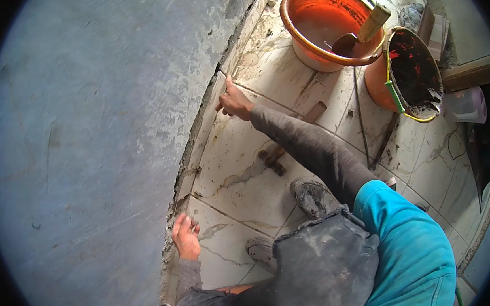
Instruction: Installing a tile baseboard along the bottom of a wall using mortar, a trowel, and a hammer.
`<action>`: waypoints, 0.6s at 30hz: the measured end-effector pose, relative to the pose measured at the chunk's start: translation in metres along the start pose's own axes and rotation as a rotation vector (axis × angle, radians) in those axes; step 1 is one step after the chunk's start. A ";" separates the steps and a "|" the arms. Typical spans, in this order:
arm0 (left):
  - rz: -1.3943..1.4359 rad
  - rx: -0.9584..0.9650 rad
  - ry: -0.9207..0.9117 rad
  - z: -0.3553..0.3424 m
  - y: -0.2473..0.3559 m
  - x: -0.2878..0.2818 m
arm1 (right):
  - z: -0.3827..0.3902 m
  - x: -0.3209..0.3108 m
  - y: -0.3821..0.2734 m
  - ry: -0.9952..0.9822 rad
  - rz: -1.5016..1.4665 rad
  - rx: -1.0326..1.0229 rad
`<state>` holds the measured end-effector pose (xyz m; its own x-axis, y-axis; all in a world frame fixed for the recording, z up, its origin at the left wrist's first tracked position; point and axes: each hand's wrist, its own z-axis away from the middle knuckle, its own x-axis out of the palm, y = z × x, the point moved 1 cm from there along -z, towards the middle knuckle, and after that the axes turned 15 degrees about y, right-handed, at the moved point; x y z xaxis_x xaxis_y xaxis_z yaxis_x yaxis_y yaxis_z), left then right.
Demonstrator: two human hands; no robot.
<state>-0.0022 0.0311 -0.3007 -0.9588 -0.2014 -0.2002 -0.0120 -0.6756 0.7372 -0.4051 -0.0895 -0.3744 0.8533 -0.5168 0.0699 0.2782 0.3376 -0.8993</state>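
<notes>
A narrow strip of skirting tile (pixel 207 121) runs along the foot of the grey wall (pixel 85 136), with a rough, broken gap above its upper edge. My right hand (pixel 234 101) reaches far forward to this strip near a tile joint, index finger stretched out and the others partly bent. Nearer to me, my left hand (pixel 186 236) is beside the wall's base, fingers loosely curled and apart, with nothing seen in them. Under my right forearm, a hammer (pixel 272 161) lies on the tiled floor (pixel 229 177), its wooden handle partly covered by the sleeve.
An orange basin (pixel 315 60) holds greyish water and a wooden-handled trowel (pixel 373 23). To its right, a mortar-smeared bucket (pixel 379 84) has a green handle grip. Beyond are a translucent plastic jug (pixel 466 106) and a wooden beam (pixel 472 73). My shoes (pixel 313 198) are close by.
</notes>
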 end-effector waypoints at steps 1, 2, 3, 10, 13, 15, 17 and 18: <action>-0.011 0.005 0.011 0.007 0.008 -0.005 | -0.004 0.003 0.002 -0.017 -0.004 -0.037; -0.086 -0.027 -0.044 0.015 0.016 -0.007 | -0.008 0.004 0.004 0.028 -0.012 -0.032; -0.161 -0.059 -0.088 0.022 0.026 -0.011 | -0.008 0.008 0.004 0.025 -0.054 -0.057; -0.727 -0.060 -0.091 0.048 0.075 0.002 | -0.001 0.006 -0.004 0.014 -0.152 -0.319; -0.807 -0.045 -0.072 0.040 0.067 0.007 | 0.018 -0.001 -0.004 -0.025 -0.271 -0.253; -0.714 -0.063 -0.027 0.035 0.052 0.026 | 0.027 -0.006 0.012 0.087 -0.259 -0.192; -0.509 -0.121 0.027 0.021 0.036 0.040 | 0.023 -0.011 0.023 0.161 -0.152 -0.132; -0.522 -0.123 0.032 0.009 0.024 0.045 | 0.021 -0.012 0.034 0.226 -0.028 -0.073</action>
<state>-0.0487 0.0122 -0.2865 -0.8255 0.1633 -0.5403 -0.4492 -0.7696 0.4538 -0.3965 -0.0553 -0.3970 0.7231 -0.6907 0.0045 0.2605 0.2667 -0.9279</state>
